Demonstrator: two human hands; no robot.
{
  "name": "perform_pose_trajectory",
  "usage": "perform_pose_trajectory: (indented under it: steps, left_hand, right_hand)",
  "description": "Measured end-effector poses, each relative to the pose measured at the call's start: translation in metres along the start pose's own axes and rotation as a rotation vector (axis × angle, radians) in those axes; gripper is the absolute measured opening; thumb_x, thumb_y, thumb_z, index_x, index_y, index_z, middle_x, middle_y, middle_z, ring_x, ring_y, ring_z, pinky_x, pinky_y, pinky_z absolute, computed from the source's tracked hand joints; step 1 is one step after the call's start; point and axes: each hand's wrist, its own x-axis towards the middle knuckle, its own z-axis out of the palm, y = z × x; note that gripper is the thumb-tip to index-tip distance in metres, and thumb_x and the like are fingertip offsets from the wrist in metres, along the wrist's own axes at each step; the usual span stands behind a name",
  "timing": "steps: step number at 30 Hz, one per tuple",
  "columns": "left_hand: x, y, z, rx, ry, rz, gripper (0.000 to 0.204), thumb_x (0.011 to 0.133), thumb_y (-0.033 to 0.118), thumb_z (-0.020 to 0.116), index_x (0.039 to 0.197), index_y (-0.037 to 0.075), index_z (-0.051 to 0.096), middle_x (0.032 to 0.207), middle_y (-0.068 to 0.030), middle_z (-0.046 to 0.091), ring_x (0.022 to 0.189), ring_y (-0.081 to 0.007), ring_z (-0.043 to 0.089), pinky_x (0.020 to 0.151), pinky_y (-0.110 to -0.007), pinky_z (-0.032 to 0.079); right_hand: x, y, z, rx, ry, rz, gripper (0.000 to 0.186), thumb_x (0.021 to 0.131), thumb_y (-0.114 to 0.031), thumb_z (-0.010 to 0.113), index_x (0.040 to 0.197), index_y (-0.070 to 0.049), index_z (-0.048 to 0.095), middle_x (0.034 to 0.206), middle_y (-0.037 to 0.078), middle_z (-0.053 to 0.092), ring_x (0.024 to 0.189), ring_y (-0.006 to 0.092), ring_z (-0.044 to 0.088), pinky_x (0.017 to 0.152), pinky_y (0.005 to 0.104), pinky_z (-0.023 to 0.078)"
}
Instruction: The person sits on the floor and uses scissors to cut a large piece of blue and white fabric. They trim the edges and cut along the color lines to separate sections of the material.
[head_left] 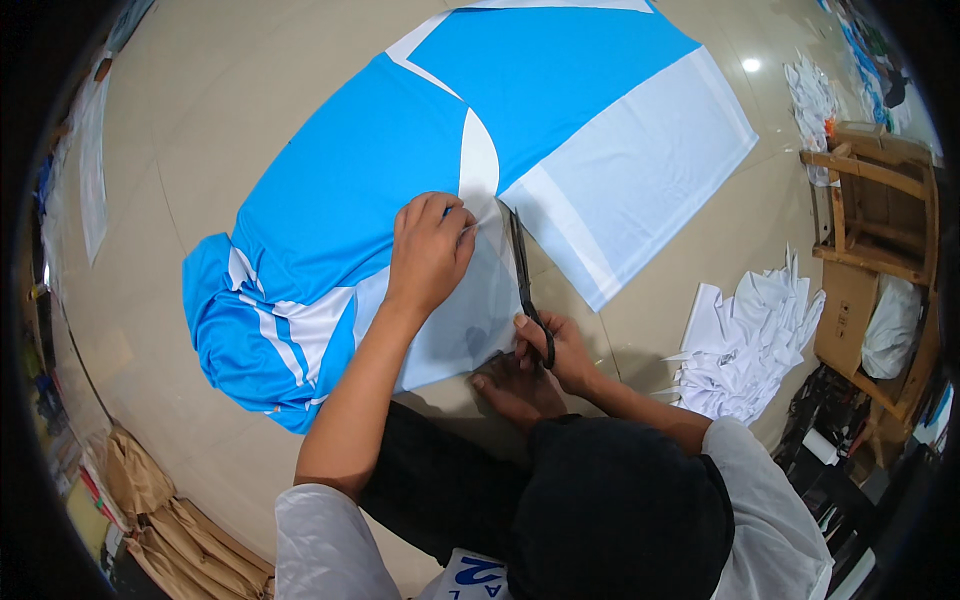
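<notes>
A wide sheet of blue and white printed fabric (345,150) lies spread over the tiled floor, with a gap running down between two of its panels. My left hand (430,245) is closed at the left side of this gap, its fingertips pinching the pale fabric edge. Black-handled scissors (523,275) are gripped in my right hand (560,352), at the lower end of the gap. Their blades point away from me, along the edge of the pale left panel, with the tips near the top of the gap. Whether the blades touch cloth cannot be told.
Bunched blue and white fabric (265,335) is heaped at the left. Right of my hands lies a pile of white cloth scraps (745,340). A wooden stool (875,185) and a cardboard box (845,310) stand at the far right. Brown cloth (165,510) lies at the lower left.
</notes>
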Motion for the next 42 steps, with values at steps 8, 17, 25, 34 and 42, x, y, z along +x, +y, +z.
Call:
perform_pose_trajectory:
  steps: [8, 17, 25, 34, 42]
  left_hand:
    - [0.002, -0.006, -0.002, -0.109, -0.030, -0.032, 0.012, 0.092, 0.009, 0.079, 0.103, 0.005, 0.075, 0.123, -0.0129, 0.072, 0.122, -0.0371, 0.064, 0.103, -0.049, 0.050]
    - [0.004, -0.006, -0.006, -0.149, -0.042, -0.048, 0.011, 0.092, 0.010, 0.079, 0.102, 0.004, 0.076, 0.122, -0.0134, 0.073, 0.123, -0.0362, 0.065, 0.103, -0.049, 0.050]
    - [0.004, -0.004, -0.008, -0.156, -0.038, -0.068, 0.012, 0.092, 0.011, 0.079, 0.102, 0.004, 0.076, 0.123, -0.0137, 0.074, 0.122, -0.0360, 0.066, 0.103, -0.049, 0.050]
    - [0.003, -0.003, -0.007, -0.148, -0.027, -0.060, 0.013, 0.093, 0.011, 0.079, 0.102, 0.003, 0.076, 0.122, -0.0133, 0.074, 0.121, -0.0353, 0.066, 0.103, -0.048, 0.050]
    - [0.002, -0.004, -0.007, -0.155, -0.031, -0.058, 0.013, 0.093, 0.012, 0.079, 0.103, 0.004, 0.077, 0.122, -0.0127, 0.074, 0.121, -0.0345, 0.066, 0.102, -0.048, 0.049]
  right_hand:
    - [0.020, -0.014, 0.019, 0.035, -0.024, 0.016, 0.045, 0.105, -0.049, 0.075, 0.094, -0.006, 0.068, 0.078, 0.002, 0.066, 0.066, 0.0119, 0.063, 0.060, 0.0279, 0.049]
    - [0.037, -0.027, 0.058, 0.211, 0.056, -0.047, 0.047, 0.103, -0.051, 0.077, 0.095, -0.006, 0.067, 0.076, 0.003, 0.064, 0.066, 0.0149, 0.064, 0.061, 0.0307, 0.050]
    - [0.045, -0.029, 0.069, 0.253, 0.069, -0.084, 0.043, 0.105, -0.047, 0.076, 0.097, -0.005, 0.066, 0.078, 0.005, 0.066, 0.066, 0.0174, 0.065, 0.064, 0.0318, 0.052]
    - [0.049, -0.027, 0.072, 0.259, 0.080, -0.100, 0.041, 0.106, -0.045, 0.075, 0.097, -0.006, 0.065, 0.078, 0.004, 0.065, 0.065, 0.0169, 0.065, 0.064, 0.0312, 0.051]
    - [0.051, -0.031, 0.074, 0.264, 0.088, -0.106, 0.043, 0.105, -0.047, 0.077, 0.097, -0.006, 0.065, 0.077, 0.004, 0.065, 0.064, 0.0166, 0.064, 0.063, 0.0316, 0.051]
